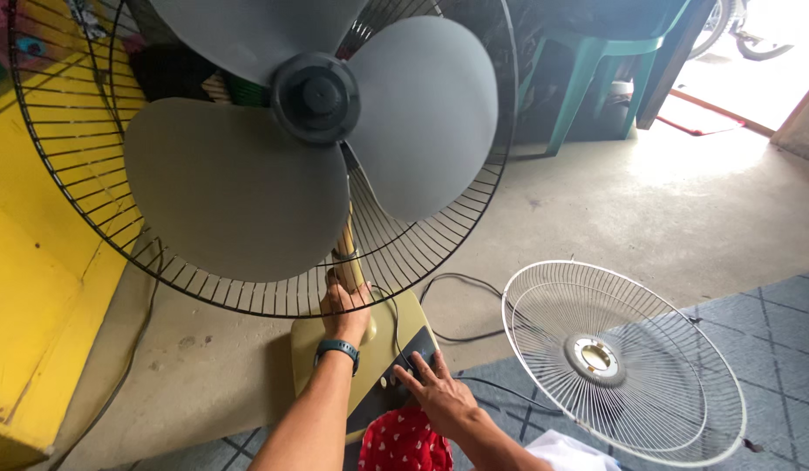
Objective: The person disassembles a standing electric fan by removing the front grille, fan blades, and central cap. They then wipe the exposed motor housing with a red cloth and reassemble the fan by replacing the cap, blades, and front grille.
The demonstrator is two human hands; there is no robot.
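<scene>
Red cloth (pixel 404 443) with white spots lies at 6 o'clock, at the lower frame edge, between the two forearms; a white cloth (pixel 568 452) shows just right of it.

Right hand (pixel 439 394): fingers spread flat, palm down, pressing on the dark control panel (pixel 415 356) of the fan base (pixel 396 336). It grips nothing; it is released and resting.

Left hand (pixel 343 312): clenched around the fan pole (pixel 350 257), just above the base. A dark watch (pixel 336 348) sits on that wrist.

The base is olive-tan and stands on the concrete floor (pixel 614 201) at about 6 o'clock from frame centre. The pole rises from it to the fan head.

Front grille (pixel 621 362): white wire, detached, lying flat at 4 o'clock, partly on the blue patterned mat (pixel 771 340), well apart from both hands. A black cord (pixel 452 283) loops on the floor between base and grille.

Fan head, 11 o'clock: three grey blades (pixel 239 187) exposed around a dark hub (pixel 316 96), backed by the black rear grille (pixel 82 166). No front cover is fitted.

A yellow wall (pixel 30 288) runs along 9 o'clock. A green plastic chair (pixel 596 70) stands at 1 o'clock, beyond the fan. A bright doorway (pixel 771 61) opens at 2 o'clock.
</scene>
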